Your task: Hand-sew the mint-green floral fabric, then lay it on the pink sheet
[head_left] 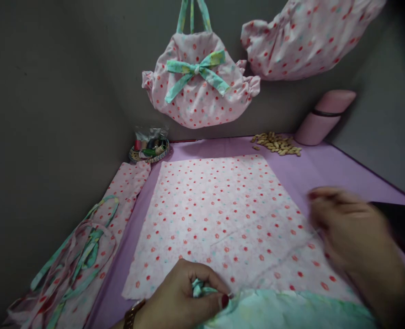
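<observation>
My left hand (192,294), with a bracelet at the wrist, pinches the edge of a green cloth (291,310) at the bottom of the head view. My right hand (349,233) is raised at the right, blurred by motion, its fingers drawn together. A thin thread (285,258) runs from the pinched edge up to my right hand; a needle cannot be made out. Under both lies a flat pink dotted fabric (209,205), whose front edge is partly covered by the green cloth.
Dotted fabric strips and green ties (89,251) lie at the left. Behind are a basket of thread (149,153), peanuts (278,144) and a pink bottle (322,119). A bag with a bow (195,87) and another dotted piece (305,41) hang above. A dark object (399,224) lies at the right.
</observation>
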Demonstrator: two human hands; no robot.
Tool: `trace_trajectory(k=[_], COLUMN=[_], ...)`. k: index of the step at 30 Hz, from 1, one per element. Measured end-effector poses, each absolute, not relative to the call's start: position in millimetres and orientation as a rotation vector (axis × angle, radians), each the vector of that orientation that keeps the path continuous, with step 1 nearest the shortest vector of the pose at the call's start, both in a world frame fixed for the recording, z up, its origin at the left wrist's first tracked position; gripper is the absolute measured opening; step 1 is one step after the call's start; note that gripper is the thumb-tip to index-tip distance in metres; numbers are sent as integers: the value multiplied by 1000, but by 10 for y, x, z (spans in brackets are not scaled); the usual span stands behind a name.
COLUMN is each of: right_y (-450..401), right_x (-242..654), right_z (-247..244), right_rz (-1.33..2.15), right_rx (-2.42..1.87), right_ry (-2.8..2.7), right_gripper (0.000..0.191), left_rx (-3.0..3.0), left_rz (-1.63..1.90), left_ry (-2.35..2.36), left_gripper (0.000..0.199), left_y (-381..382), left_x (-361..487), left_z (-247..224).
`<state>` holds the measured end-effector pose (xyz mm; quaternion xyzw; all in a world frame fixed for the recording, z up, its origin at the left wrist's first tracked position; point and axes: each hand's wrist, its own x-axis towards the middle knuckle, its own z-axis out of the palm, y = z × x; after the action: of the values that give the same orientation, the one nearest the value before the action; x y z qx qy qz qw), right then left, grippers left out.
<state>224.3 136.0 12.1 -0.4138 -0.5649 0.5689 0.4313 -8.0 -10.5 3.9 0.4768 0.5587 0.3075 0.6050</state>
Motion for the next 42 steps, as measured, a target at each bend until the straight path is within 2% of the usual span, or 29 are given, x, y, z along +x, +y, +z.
trace_trajectory(k=[3,5,10,14,17,20,24,26,29,32,34,37,42], right_y=[1071,915,796,959,1212,1498,1645,1551,1269,1008,924,938,1075], right_x=[1930,1778,1690,1777,1940,2161,2285,2208,1999,1830,1782,1784,1826], right_z=[44,22,67,36,-56,-91,-23,1,3,8,27,61,79], right_rz=[1753,1938,1820,1734,1440,1155,1133,1224,1566,1848,1884,1807,1709], right_rx=[-1093,-1013,-799,-945,-1164,-1184,-1179,-1190,-1122,-867,-721,-735,-943], right_ry=[-1744,-1985,-2214,-1958,-1501,-1085,-948,-1085,-1636,-2212,-2398,-2362,-2090], right_gripper=[4,12,13,17,4,8,11,8,21,25,24,17,23], left_rx=[1104,1117,1116,1109,1110,1119,1137,1134,1124,1111,1117,1120,1073], left_rz=[716,727,725,683,669,669,669,676,674,686,693,686,695], left_ry=[1301,1303,1303,1325,1323,1321,1297,1304,1316,1315,1309,1300,1312], left_gripper=[22,23,23,26,27,28,30,30,28,27,27,28,29], left_y=[-114,-114,-102,-91,-89,-99,-122,-124,-113,-105,-105,-104,-89], left_x=[-86,-91,-82,-74,-80,-91,-95,-90,-80,-73,-72,-75,-79], left_z=[33,20,2,31,49,47,25,16,13,24,34,51,63])
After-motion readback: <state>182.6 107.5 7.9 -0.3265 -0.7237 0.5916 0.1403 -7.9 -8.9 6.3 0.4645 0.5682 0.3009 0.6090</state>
